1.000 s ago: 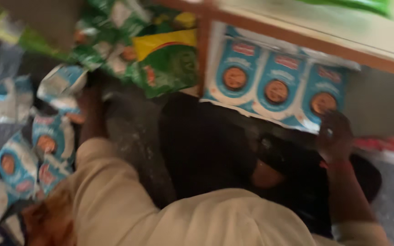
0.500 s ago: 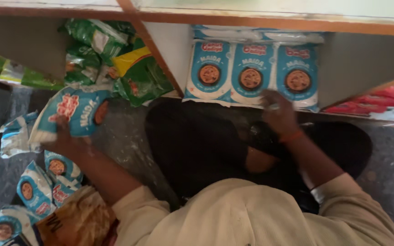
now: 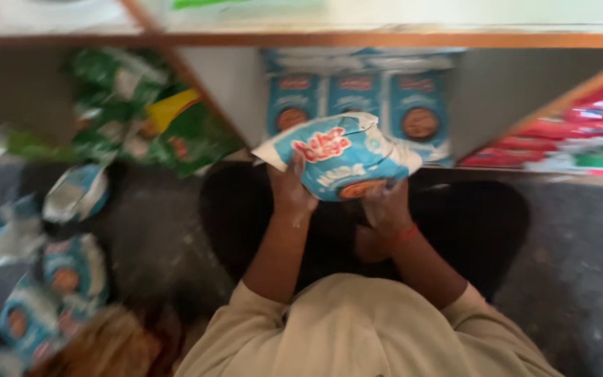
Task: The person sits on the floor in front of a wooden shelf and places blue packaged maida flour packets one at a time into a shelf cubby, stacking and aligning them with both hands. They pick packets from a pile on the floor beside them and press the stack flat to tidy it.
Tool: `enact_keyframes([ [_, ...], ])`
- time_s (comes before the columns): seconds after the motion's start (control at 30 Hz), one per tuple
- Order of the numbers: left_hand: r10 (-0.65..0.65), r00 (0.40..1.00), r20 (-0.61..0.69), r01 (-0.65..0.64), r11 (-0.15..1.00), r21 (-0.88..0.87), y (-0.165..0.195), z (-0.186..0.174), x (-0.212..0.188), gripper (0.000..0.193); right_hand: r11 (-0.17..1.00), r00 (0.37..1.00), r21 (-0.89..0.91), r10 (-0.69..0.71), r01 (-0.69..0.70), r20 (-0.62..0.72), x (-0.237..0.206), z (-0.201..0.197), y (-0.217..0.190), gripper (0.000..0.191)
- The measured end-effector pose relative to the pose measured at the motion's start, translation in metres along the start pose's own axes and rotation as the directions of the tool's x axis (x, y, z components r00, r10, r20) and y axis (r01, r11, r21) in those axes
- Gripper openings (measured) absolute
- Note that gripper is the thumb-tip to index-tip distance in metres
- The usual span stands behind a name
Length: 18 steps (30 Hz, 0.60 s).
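Far to the left of the grip, on the dark floor (image 3: 155,230), blue-and-white packets (image 3: 57,279) are lying scattered and blurred, one small packet (image 3: 76,194) sitting nearer the shelf. Above them, in the left compartment of the wooden shelf (image 3: 385,38), green packets (image 3: 141,119) are leaning in a loose heap, a yellow one showing among them.

Nearer the middle, the left hand (image 3: 291,188) is closing its grip on the left end of a blue-and-white packet (image 3: 340,157) — the fingers are wrapping up over its lower edge, with the forearm rising from a beige sleeve below. The packet is being held up off the floor, tilted a little, just in front of the middle compartment and not touching the shelf. Behind it, three more blue packets (image 3: 417,112) of the same kind are standing upright side by side inside that compartment.

The right hand (image 3: 385,206) is gripping the packet's lower right corner from beneath, fingers pressed against the bag — a red band is circling the wrist just under it. Both hands are sharing the one packet between them.

Well to the right of the grip, red packets (image 3: 574,136) are lying stacked in the right compartment, too blurred to tell how many.
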State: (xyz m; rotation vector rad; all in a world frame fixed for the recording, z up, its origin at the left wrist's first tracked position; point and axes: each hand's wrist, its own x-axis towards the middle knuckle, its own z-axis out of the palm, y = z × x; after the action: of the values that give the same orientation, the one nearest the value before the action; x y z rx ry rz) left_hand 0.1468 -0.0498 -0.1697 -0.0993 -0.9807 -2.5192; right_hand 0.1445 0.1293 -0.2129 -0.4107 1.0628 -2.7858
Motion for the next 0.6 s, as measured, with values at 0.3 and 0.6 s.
enact_keyframes([
  [0.3, -0.614, 0.687, 0.389, 0.642, 0.764, 0.073, 0.004, 0.005, 0.078, 0.079, 0.950, 0.989, -0.310, -0.007, -0.038, -0.145, 0.069, -0.058, -0.063, 0.055],
  [0.6, -0.354, 0.927, 0.122, 0.142, 0.634, 0.760, -0.063, -0.021, 0.130, 0.044, 0.484, 0.984, -0.870, -0.088, -0.092, -0.153, 0.132, -0.066, -0.054, 0.045],
])
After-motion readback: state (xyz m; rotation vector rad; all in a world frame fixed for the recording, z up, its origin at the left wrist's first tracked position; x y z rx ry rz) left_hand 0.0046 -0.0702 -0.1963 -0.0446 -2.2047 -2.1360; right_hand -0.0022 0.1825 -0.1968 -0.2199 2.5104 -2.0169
